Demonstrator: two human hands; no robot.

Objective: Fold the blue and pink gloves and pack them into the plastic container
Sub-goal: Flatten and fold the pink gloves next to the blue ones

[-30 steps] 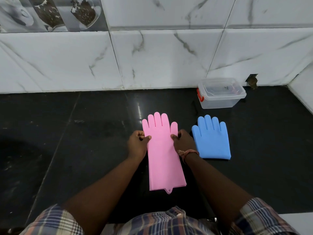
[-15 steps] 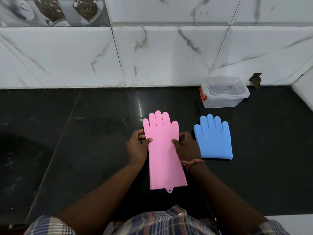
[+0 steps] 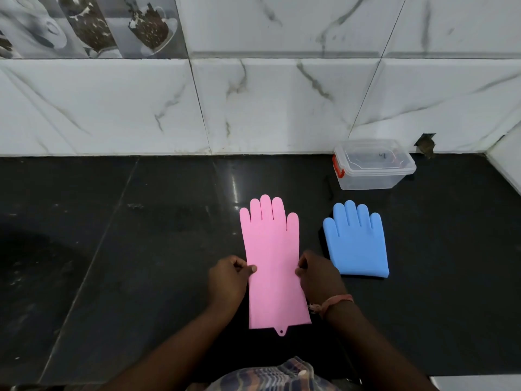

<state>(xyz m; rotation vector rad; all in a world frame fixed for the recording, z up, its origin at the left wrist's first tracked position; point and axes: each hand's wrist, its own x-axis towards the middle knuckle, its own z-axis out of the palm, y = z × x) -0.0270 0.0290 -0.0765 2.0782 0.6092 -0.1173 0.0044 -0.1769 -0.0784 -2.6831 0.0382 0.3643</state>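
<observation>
Two gloves lie on the bench: one pink glove (image 3: 275, 266) and one blue glove (image 3: 356, 241). One clear plastic container (image 3: 373, 165) stands there. Two hands show: left hand (image 3: 227, 280), right hand (image 3: 320, 277).

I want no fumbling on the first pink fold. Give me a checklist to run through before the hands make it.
1. Left hand pinches the pink glove's left edge: ok.
2. Right hand pinches its right edge: ok.
3. Pink glove lies flat, full length: ok.
4. Blue glove lies apart, clear of the fold: ok.
5. Plastic container open for packing: not ok, the lid appears on.
6. Lid latched: cannot tell.
</observation>
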